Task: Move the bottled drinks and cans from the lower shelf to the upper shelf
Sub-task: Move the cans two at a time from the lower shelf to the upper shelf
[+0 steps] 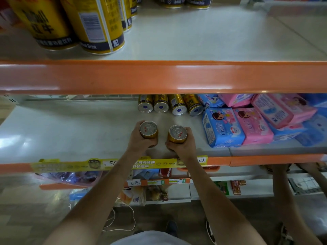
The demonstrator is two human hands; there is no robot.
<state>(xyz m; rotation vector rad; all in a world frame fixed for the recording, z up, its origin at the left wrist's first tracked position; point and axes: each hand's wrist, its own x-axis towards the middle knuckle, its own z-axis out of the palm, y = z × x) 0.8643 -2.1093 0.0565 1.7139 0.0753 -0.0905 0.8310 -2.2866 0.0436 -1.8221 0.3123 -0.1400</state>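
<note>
Bare forearms (106,195) extend up to the lower shelf (74,131). Fingers (153,143) of the left hand (139,140) curl tightly round an upright gold can (148,129). Those of the right hand (183,145) wrap a second gold can (177,134) just beside it, not touching. Beyond the fingers, four more cans (160,103) lie on their sides at the shelf's back. Right of the fingers sit pink and blue packets (238,126). Above the fingers, the upper shelf (194,36) carries standing yellow cans (99,23).
</note>
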